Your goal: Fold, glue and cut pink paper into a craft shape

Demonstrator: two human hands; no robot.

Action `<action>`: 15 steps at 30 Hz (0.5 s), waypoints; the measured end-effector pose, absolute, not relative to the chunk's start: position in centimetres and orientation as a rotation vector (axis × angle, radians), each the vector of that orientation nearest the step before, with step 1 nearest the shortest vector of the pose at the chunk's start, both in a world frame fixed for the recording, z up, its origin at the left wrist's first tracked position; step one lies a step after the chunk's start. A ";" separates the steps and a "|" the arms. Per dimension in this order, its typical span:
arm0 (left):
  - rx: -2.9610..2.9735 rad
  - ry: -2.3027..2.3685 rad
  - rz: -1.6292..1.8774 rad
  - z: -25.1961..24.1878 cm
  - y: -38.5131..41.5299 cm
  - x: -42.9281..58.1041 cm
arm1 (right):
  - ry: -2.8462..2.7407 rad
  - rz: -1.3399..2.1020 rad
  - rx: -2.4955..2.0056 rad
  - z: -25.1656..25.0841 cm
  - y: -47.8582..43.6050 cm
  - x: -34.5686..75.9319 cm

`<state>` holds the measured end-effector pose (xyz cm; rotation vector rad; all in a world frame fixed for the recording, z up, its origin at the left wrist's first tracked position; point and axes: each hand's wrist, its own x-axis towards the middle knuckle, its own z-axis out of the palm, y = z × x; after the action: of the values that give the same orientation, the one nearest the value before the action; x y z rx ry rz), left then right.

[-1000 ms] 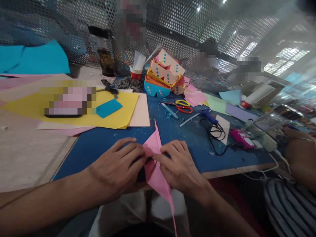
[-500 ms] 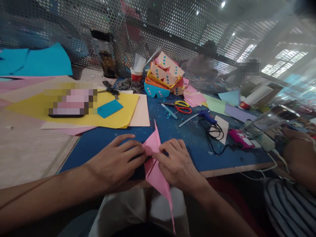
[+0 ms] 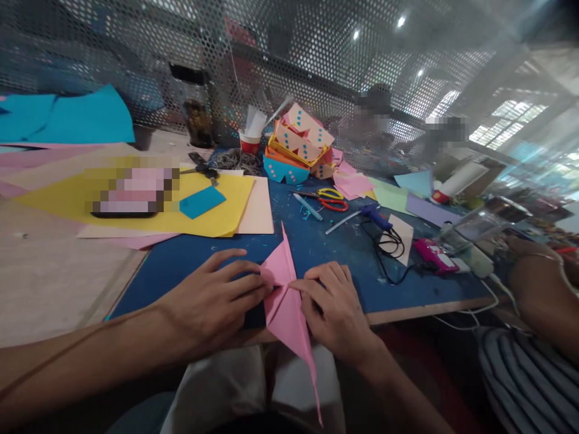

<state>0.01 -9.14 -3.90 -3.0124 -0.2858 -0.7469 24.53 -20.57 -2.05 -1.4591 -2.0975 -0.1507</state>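
Observation:
A folded piece of pink paper (image 3: 289, 319) with creases and a long thin tail lies across the near edge of the blue table. My left hand (image 3: 217, 295) grips its left edge at the middle notch, fingers bent and pressed close; the thumb is mostly hidden. From the other side my right hand (image 3: 337, 307) pinches the paper along its right folded edge, the index fingertip at the middle crease and the remaining fingers curled. The paper's tail hangs past the table edge over my lap.
Scissors (image 3: 332, 200), a glue gun (image 3: 377, 217) with its cord and a pink box (image 3: 434, 256) lie to the right. Behind stand decorated paper baskets (image 3: 301, 141). Yellow paper (image 3: 217, 217) and a phone (image 3: 136, 193) are at left. Another person's arm (image 3: 543, 295) is at far right.
My right hand has slid a little to the right, its index fingertip drawing from the middle of the paper towards the right fold. My left hand stays in place; the view has shifted slightly.

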 end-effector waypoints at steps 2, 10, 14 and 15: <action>-3.024 -0.281 -0.760 -4.0 -9.2 0.0 | -2.110 -0.133 -1.466 -2.1 -20.6 24.6; -2.976 -0.301 -0.889 -3.7 -9.8 0.5 | -2.250 -0.094 -1.453 -2.2 -20.3 24.8; -2.973 -0.310 -0.898 -3.7 -9.8 0.7 | -2.271 -0.098 -1.474 -2.3 -20.4 24.7; -2.976 -0.308 -0.883 -3.7 -9.8 0.6 | -2.272 -0.095 -1.483 -2.3 -20.4 24.6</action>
<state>0.65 -9.78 -3.73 -2.9757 -0.3078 -0.8830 24.65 -20.37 -2.33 -1.4829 -2.2722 -0.0948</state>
